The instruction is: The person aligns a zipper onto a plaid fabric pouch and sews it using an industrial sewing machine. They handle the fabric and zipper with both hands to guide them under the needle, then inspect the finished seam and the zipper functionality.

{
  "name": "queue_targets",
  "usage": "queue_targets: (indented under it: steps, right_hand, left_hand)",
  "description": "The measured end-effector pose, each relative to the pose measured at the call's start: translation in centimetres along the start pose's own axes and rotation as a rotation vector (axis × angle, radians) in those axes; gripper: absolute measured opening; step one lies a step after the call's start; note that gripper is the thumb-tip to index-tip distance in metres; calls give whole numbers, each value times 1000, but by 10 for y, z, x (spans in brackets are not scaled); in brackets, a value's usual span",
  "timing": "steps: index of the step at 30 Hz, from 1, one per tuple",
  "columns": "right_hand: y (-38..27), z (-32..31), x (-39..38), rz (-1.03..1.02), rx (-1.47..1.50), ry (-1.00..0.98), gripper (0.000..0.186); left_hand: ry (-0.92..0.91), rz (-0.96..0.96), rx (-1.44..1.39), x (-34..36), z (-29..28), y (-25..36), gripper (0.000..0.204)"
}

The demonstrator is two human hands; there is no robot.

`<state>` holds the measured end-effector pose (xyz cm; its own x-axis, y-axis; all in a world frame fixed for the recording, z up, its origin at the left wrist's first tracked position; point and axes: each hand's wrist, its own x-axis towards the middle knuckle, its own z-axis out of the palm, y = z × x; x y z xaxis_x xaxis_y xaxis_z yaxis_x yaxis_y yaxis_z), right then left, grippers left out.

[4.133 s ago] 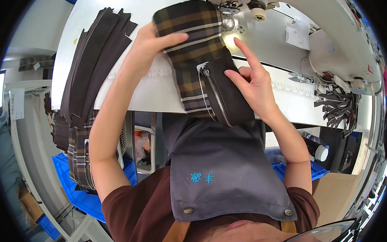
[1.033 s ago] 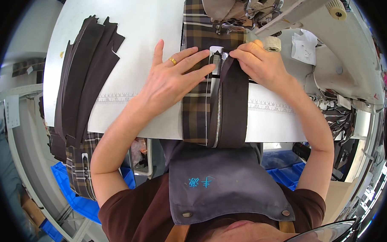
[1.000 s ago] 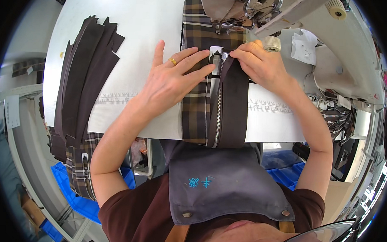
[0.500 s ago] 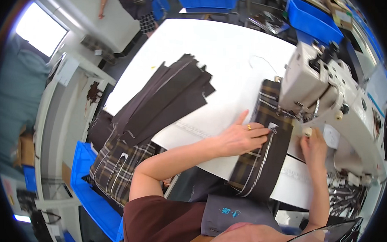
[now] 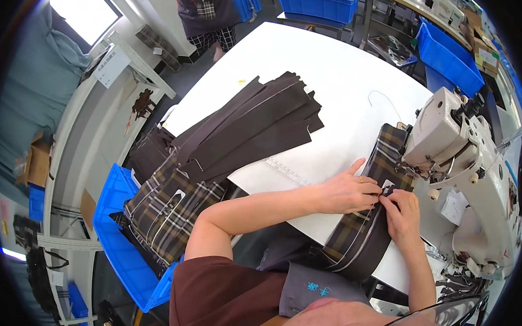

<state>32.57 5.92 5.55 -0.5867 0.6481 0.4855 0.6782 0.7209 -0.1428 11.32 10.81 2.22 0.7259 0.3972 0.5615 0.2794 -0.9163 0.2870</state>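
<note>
A plaid fabric piece [image 5: 350,228] with a dark strip and a metal zipper [image 5: 363,238] lies lengthwise on the white table, its far end beside the head of a sewing machine [image 5: 437,132]. My left hand [image 5: 355,190] rests on the plaid cloth, fingers flat and thumb spread away. Touching the zipper's upper end from the other side, my right hand [image 5: 403,213] is closed in a pinch at a small dark bit there. A pale patch [image 5: 388,184] shows just beyond the fingertips. The exact bit pinched is partly hidden by the fingers.
Dark fabric strips [image 5: 256,125] lie fanned on the white table [image 5: 333,68]. Left of me, plaid pieces [image 5: 170,217] are heaped over a blue bin [image 5: 113,204]. A loose thread [image 5: 384,97] lies near the machine. Another person [image 5: 205,17] stands beyond the table.
My right hand has moved left from beside the machine onto the zipper's upper end. My left hand stays on the plaid cloth. The whole view has shifted somewhat.
</note>
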Motion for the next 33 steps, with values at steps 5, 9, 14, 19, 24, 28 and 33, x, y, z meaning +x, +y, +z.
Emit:
queue_targets:
  steps: [5,9,14,19,24,28,33]
  right_hand:
    - [-3,4,1,-32,-17,42,33]
    - [-6,-6,10,-64,-3,-39,31]
    - [-7,-6,10,-93,22,-63,29]
    - [-8,7,-3,-48,87,118,31]
    - [-11,2,-1,-11,83,60,34]
    - [-13,3,2,-11,70,48,35]
    - [-9,3,-3,3,72,45,35]
  left_hand:
    - [8,-43,-60,1,-1,-2,18]
    - [35,-119,-103,-1,1,-3,15]
    - [15,-147,-147,-2,0,-6,16]
    - [156,-134,-41,3,-3,-4,20]
    - [446,-577,-631,18,-34,-11,13]
    - [829,-318,-1278,-7,-78,-76,49]
    - [920,-454,-1643,-2,-110,-62,73]
